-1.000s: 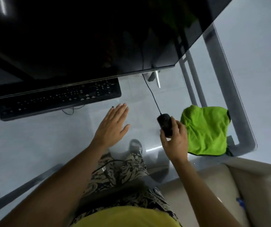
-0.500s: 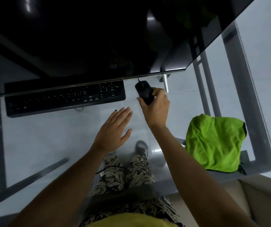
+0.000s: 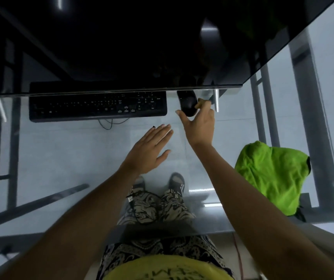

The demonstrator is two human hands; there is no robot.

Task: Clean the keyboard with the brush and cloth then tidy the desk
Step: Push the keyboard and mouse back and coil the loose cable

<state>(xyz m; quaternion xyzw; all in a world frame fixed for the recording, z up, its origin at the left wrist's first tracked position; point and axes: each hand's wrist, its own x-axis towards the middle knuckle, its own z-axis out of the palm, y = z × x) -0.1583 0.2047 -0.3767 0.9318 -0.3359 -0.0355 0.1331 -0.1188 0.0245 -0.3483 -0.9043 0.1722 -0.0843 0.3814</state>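
Keyboard (image 3: 97, 106) key legends and shirt (image 3: 168, 269) print are too blurred to read

Glass counter (image 3: 61, 158), see-through. On it: black keyboard (image 3: 97, 107) at far edge under monitor (image 3: 141, 43), black mouse (image 3: 187, 104) just right of keyboard, green cloth (image 3: 271, 176) near right corner.

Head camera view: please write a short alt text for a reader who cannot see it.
Seen from above a glass desk, the right hand holds a black mouse just right of a black keyboard, under a dark monitor. The left hand lies open and flat; a green cloth lies at the right.
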